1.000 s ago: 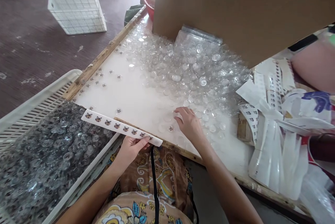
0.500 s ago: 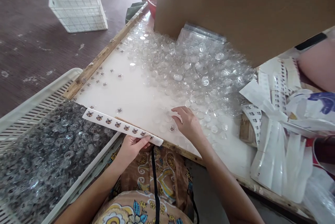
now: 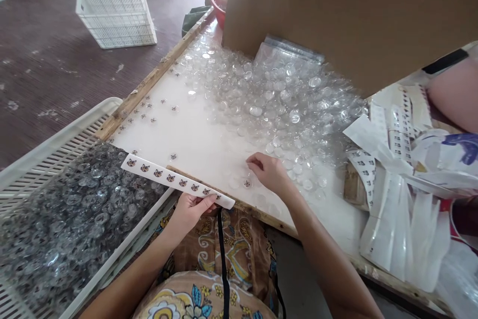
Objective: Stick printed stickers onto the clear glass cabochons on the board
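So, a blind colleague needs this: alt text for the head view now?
A left hand holds a white strip printed with animal faces; the right hand is pinched together over a white table scattered with clear discs. A slatted crate of shiny pieces sits at left.

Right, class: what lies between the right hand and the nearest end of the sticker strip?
In the head view: a small disc with an animal face, some white tabletop and the wooden edge.

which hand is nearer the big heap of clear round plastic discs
Right: the right hand is just in front of the heap; the left hand is farther off, by the brown wooden table edge.
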A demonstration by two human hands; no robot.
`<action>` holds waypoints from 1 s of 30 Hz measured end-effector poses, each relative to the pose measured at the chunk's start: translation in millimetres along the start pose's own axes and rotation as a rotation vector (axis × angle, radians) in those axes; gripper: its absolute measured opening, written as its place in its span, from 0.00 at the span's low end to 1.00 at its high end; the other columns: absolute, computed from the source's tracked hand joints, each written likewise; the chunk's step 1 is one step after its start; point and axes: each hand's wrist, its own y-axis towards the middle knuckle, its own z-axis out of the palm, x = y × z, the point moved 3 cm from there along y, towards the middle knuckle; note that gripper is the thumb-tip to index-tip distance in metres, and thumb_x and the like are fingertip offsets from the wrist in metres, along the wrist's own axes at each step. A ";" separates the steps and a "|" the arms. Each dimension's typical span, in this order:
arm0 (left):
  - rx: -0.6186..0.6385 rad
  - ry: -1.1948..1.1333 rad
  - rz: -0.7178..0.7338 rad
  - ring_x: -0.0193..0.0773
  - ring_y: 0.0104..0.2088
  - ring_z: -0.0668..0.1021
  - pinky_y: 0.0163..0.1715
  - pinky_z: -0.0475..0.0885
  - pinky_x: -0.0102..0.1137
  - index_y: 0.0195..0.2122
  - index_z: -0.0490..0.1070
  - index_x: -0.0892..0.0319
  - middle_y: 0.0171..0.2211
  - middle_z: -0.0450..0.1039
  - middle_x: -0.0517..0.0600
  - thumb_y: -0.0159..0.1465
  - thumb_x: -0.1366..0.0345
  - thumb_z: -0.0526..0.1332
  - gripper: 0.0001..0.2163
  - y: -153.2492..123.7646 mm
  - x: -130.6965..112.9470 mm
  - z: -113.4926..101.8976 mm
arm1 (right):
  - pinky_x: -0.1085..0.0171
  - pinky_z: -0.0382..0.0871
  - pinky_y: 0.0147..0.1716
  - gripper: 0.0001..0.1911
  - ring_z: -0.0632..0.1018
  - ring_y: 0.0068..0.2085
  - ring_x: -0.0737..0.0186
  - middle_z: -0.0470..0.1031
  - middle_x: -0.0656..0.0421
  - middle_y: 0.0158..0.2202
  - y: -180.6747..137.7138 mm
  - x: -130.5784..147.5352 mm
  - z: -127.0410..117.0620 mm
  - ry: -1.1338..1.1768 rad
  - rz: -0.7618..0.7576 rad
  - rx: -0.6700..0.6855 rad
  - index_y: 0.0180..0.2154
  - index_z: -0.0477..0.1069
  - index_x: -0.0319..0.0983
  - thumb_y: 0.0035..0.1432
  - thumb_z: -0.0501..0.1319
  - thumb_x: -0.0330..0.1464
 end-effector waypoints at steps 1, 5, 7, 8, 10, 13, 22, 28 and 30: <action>0.010 0.003 0.000 0.41 0.29 0.78 0.31 0.76 0.33 0.32 0.78 0.61 0.30 0.79 0.52 0.53 0.51 0.70 0.16 0.6 -0.5 0.2 | 0.66 0.65 0.28 0.07 0.75 0.28 0.63 0.77 0.59 0.28 -0.8 -3.4 -3.3 0.021 0.065 0.032 0.33 0.73 0.40 0.57 0.56 0.31; 0.022 0.010 -0.005 0.41 0.30 0.78 0.31 0.75 0.32 0.33 0.78 0.61 0.30 0.79 0.51 0.54 0.52 0.70 0.15 2.8 -3.7 1.6 | 0.67 0.60 0.21 0.11 0.70 0.22 0.66 0.76 0.60 0.24 0.4 -9.2 -8.1 0.030 0.213 0.182 0.27 0.71 0.40 0.58 0.55 0.36; 0.017 0.003 -0.006 0.40 0.29 0.77 0.31 0.75 0.32 0.32 0.78 0.60 0.30 0.79 0.51 0.54 0.53 0.70 0.15 3.1 -5.2 1.9 | 0.67 0.58 0.20 0.15 0.69 0.20 0.66 0.75 0.60 0.22 2.1 -8.7 -7.7 -0.013 0.228 0.228 0.24 0.69 0.40 0.60 0.54 0.38; 0.016 -0.003 -0.006 0.40 0.29 0.77 0.31 0.75 0.32 0.32 0.78 0.60 0.30 0.79 0.51 0.54 0.53 0.70 0.15 3.0 -5.6 1.9 | 0.66 0.58 0.20 0.16 0.69 0.20 0.66 0.74 0.60 0.21 2.7 -8.4 -8.3 -0.054 0.233 0.217 0.23 0.68 0.40 0.60 0.55 0.38; 0.016 -0.013 -0.012 0.41 0.30 0.78 0.31 0.75 0.33 0.32 0.79 0.60 0.30 0.79 0.51 0.53 0.52 0.70 0.16 2.7 -5.9 1.9 | 0.66 0.57 0.20 0.16 0.70 0.20 0.64 0.72 0.59 0.20 3.1 -7.4 -11.4 -0.175 0.245 0.143 0.22 0.67 0.41 0.60 0.57 0.39; 0.016 -0.016 -0.025 0.42 0.29 0.78 0.31 0.76 0.33 0.31 0.79 0.60 0.29 0.79 0.52 0.52 0.51 0.70 0.16 2.9 -6.2 2.1 | 0.65 0.57 0.22 0.12 0.72 0.24 0.60 0.73 0.58 0.22 3.4 0.1 -15.8 -0.336 0.216 -0.003 0.25 0.68 0.41 0.58 0.61 0.39; 0.004 -0.025 -0.011 0.40 0.29 0.78 0.30 0.75 0.31 0.32 0.79 0.60 0.30 0.80 0.51 0.53 0.53 0.71 0.15 1.7 -3.5 0.3 | 0.57 0.68 0.41 0.09 0.72 0.46 0.49 0.72 0.48 0.45 34.7 48.8 35.7 -0.423 -0.265 -0.034 0.43 0.69 0.38 0.61 0.58 0.25; -0.007 -0.051 0.004 0.39 0.29 0.78 0.30 0.74 0.30 0.32 0.79 0.60 0.30 0.79 0.50 0.53 0.53 0.71 0.14 -1.1 3.4 -3.8 | 0.57 0.67 0.39 0.09 0.72 0.41 0.51 0.72 0.47 0.40 33.9 42.1 43.6 -0.431 -0.245 -0.046 0.37 0.69 0.37 0.63 0.51 0.23; 0.001 -0.045 0.007 0.38 0.28 0.77 0.30 0.74 0.29 0.31 0.79 0.60 0.29 0.79 0.50 0.53 0.53 0.71 0.15 0.0 1.6 -2.7 | 0.61 0.67 0.36 0.07 0.73 0.38 0.56 0.73 0.52 0.36 33.2 41.3 36.3 -0.237 -0.176 -0.016 0.35 0.69 0.38 0.61 0.54 0.24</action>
